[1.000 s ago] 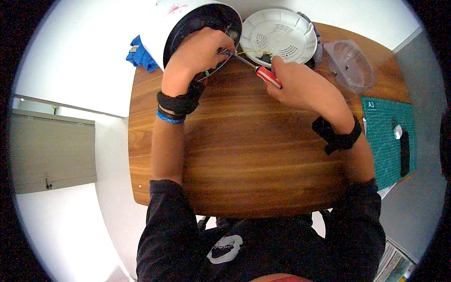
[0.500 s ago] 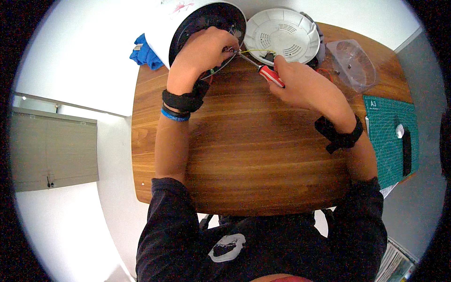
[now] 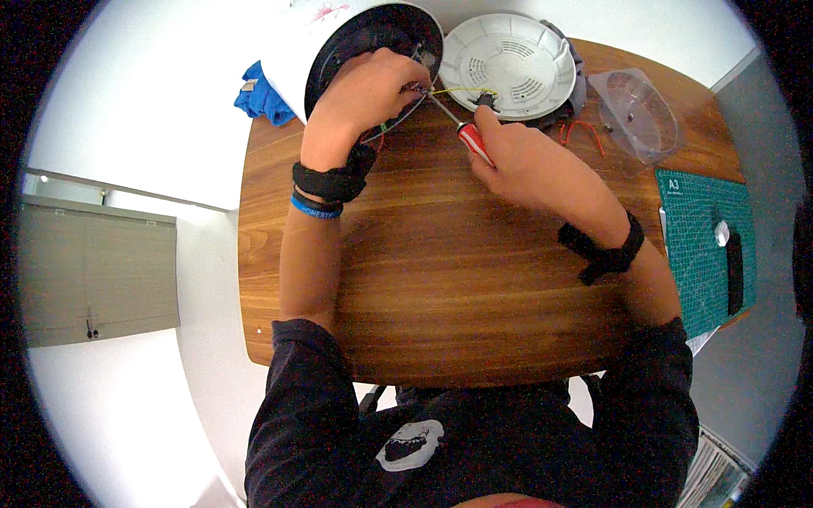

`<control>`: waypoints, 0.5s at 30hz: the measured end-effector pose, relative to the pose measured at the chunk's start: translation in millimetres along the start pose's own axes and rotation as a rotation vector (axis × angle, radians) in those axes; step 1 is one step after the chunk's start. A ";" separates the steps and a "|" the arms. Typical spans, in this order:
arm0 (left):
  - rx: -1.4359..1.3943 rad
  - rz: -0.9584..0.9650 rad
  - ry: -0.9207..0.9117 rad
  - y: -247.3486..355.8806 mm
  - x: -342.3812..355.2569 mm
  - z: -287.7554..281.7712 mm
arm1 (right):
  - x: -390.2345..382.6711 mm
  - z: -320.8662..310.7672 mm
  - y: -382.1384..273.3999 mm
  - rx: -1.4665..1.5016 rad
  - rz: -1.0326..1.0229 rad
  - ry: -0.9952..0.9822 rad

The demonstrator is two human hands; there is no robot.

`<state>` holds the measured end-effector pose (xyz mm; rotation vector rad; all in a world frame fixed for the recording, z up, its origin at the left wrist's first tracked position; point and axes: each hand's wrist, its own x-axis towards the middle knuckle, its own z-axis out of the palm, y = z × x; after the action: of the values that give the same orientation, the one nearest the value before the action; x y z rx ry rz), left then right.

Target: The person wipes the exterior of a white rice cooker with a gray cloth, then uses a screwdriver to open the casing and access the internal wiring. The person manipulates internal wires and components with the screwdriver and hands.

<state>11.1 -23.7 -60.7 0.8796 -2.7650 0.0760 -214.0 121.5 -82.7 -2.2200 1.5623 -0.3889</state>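
A white round-bodied appliance (image 3: 292,55) lies on its side at the far left of the table, its open, dark underside facing me. My left hand (image 3: 364,89) reaches to that opening, fingers bent and pressed together at its right edge; what they pinch is too small to make out. My right hand (image 3: 546,169) grips a screwdriver (image 3: 476,144) by its red handle. The shaft slants up and left, its tip close to my left fingertips. From there a yellow wire (image 3: 461,90) runs to a small black part (image 3: 485,102) at the white vented base cover (image 3: 508,59).
Right of the cover, an orange-red wire (image 3: 589,127) lies near a clear plastic tray (image 3: 648,135) holding small dark pieces. A green cutting mat (image 3: 694,254) with a black oblong object (image 3: 735,275) occupies the right side. Blue cloth (image 3: 264,97) sits at the far left.
My right hand has shifted slightly left, and the screwdriver handle has swung left to a steeper slant. More of the orange-red wire shows. My left hand stays in place.
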 end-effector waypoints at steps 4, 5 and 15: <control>-0.020 0.024 0.008 -4.0 0.6 2.8 | -0.3 6.9 2.6 0.005 -0.039 0.049; -0.017 0.022 0.006 -3.7 1.1 2.9 | -1.0 10.5 4.2 0.011 -0.066 0.078; -0.005 0.029 0.018 -2.7 1.8 3.0 | -4.1 19.1 -12.1 -0.004 -0.090 0.124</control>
<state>10.5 -27.2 -63.2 0.8330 -2.7600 0.0816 -196.8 132.0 -93.9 -2.3146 1.5288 -0.5594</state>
